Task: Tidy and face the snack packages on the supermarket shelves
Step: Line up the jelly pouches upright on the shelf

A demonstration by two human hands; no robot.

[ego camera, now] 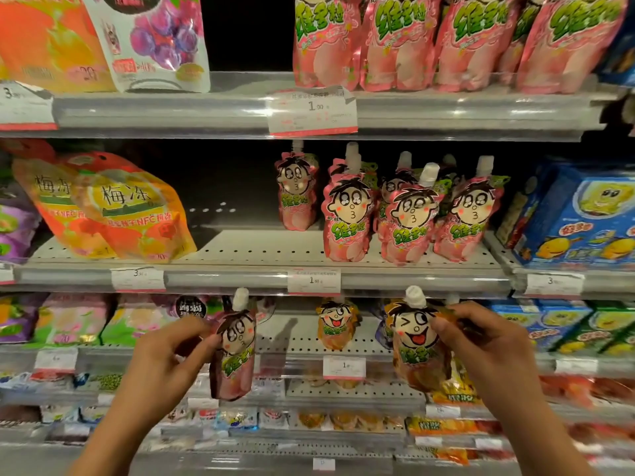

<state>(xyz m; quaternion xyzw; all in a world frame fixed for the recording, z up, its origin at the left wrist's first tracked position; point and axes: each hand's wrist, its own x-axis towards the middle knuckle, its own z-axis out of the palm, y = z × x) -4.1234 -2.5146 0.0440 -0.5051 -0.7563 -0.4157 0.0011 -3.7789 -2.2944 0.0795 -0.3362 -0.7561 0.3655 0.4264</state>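
My left hand (168, 359) grips a pink spouted jelly pouch (235, 352) by its upper left edge, held upright in front of the third shelf. My right hand (481, 341) pinches the top right corner of an orange spouted pouch (417, 348) with a winking cartoon face. Both pouches hang in the air before the shelf edge. On the middle shelf (240, 249), several matching pink pouches (412, 214) stand upright, faces forward. One more orange pouch (335, 326) stands on the third shelf between my hands.
Two orange jelly bags (113, 211) lean on the middle shelf's left, with a bare gap beside them. Blue boxes (580, 218) fill the right side. Price tags (313, 280) line the shelf rails. Pink pouches (446, 39) crowd the top shelf. Lower shelves hold small snack packs.
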